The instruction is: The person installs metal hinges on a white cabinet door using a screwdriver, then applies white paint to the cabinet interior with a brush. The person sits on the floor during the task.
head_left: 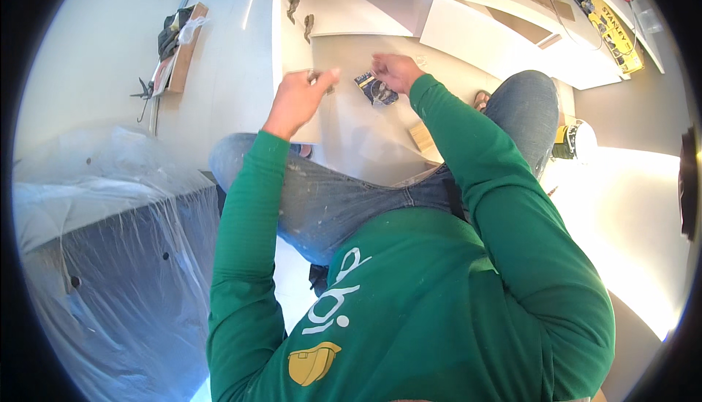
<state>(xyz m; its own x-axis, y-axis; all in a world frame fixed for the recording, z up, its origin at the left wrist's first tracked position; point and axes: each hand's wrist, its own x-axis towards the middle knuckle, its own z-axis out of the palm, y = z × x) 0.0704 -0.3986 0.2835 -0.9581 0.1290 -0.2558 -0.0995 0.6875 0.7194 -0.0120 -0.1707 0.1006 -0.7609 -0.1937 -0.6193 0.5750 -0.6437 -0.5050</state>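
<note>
My left hand (pixel 296 101) is closed beside the edge of the white cabinet side panel (pixel 289 55). Its thumb and fingers pinch a small dark piece that I cannot make out. On the right, my right hand (pixel 397 73) has its fingers curled just above a small dark-blue packet (pixel 376 89) with clear plastic on it; whether the fingertips touch the packet is unclear. What those fingers hold, if anything, is hidden. Farther up that panel, two metal hinges (pixel 308 26) stick out from the inner face.
A white board (pixel 475 40) leans inside the cabinet. Cables and a yellow box (pixel 614 33) lie on the top at far right. A wooden box (pixel 179 47) with dark items stands far left. Clear plastic sheeting (pixel 124 256) covers furniture at near left; a bucket (pixel 578 140) stands right.
</note>
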